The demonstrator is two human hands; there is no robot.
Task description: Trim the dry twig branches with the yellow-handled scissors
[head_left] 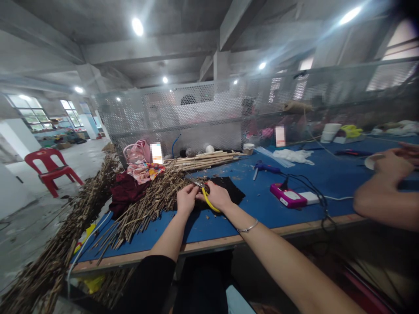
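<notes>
My right hand [218, 196] is closed around a pair of pruning shears with yellow handles [209, 201]. Their metal blades [195, 181] point to the upper left, over a heap of dried stems [153, 196]. Beside the blades, my left hand [186, 199] has its fingers curled together at the edge of the heap; what they pinch is too small to make out. Under and behind both hands lies a black cloth [231, 188] on the blue tabletop [262, 213]. Small broken bits are scattered around it.
A co-worker's hands [393, 163] are busy at the right. Nearby lie a blue glue gun [266, 167], a magenta power strip [288, 196] and cables. Light sticks [206, 160] lie at the back before a perforated metal screen [196, 113]. At left are maroon cloth [126, 192] and a red chair [52, 170].
</notes>
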